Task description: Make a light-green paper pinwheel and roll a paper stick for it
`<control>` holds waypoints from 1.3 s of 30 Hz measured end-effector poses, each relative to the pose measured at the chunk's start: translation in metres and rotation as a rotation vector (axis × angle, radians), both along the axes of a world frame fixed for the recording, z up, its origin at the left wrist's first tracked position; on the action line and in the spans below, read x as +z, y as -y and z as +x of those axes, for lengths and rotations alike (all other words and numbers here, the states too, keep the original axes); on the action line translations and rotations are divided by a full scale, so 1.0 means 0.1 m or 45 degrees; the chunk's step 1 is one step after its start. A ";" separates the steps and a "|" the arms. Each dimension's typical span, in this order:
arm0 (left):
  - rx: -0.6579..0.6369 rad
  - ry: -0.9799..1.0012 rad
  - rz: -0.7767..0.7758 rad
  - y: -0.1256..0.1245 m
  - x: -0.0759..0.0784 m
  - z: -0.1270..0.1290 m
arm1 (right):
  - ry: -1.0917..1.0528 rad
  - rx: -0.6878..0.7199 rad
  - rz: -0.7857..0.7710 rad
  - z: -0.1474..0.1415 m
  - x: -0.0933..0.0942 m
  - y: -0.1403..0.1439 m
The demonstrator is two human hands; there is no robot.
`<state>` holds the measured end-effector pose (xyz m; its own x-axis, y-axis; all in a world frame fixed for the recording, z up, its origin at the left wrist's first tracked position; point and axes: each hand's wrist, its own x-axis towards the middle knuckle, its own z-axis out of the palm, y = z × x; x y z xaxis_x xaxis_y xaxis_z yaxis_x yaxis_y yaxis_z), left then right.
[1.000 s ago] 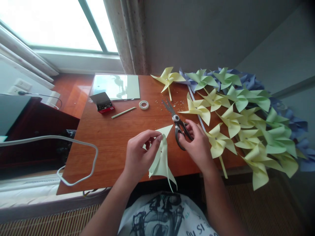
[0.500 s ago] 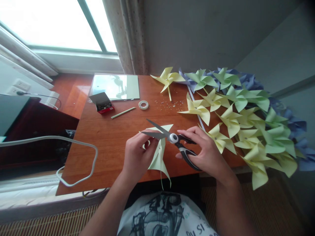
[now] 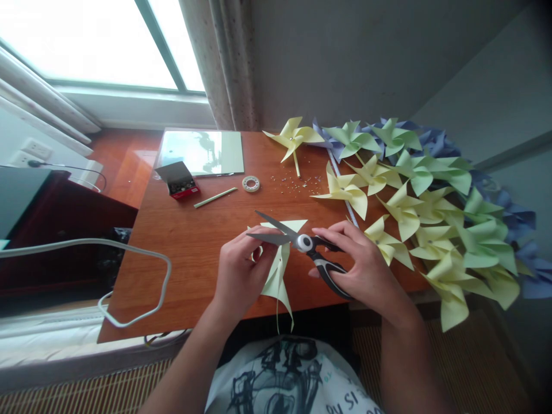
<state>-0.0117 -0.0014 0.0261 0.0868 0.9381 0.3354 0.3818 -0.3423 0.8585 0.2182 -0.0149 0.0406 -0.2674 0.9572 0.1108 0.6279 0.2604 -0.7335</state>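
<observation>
My right hand (image 3: 360, 261) is closed round the black and grey handles of a pair of scissors (image 3: 305, 242). The scissors' blades are spread apart and point left, over my left hand (image 3: 244, 264). With its fingers pinched, my left hand holds a pale green sheet of paper (image 3: 276, 279) with cuts in it. One part of the paper spreads out beyond the blades, and another hangs towards me with a thin curling strip at its end. My left fingers hide the part of the paper they grip.
Several paper pinwheels (image 3: 405, 210) in yellow, green and purple lie on the right. One yellow pinwheel (image 3: 293, 138) stands apart at the back. A tape roll (image 3: 250, 184), a rolled paper stick (image 3: 215, 197), a small red box (image 3: 183, 187) and a plastic-wrapped paper pack (image 3: 202, 152) lie further left.
The pale green paper has turned slightly, its hanging end and thin strip swinging a little to the left. Both hands and the spread scissors stay almost in place.
</observation>
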 end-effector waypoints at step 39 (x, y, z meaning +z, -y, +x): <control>-0.006 -0.002 -0.081 0.00 0.06 0.01 | -0.177 -0.219 -0.032 -0.08 -0.03 -0.04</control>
<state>-0.0102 -0.0019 0.0320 0.0920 0.9570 0.2751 0.3814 -0.2891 0.8781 0.2106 -0.0108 0.0376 -0.0841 0.9903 0.1109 0.5535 0.1390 -0.8212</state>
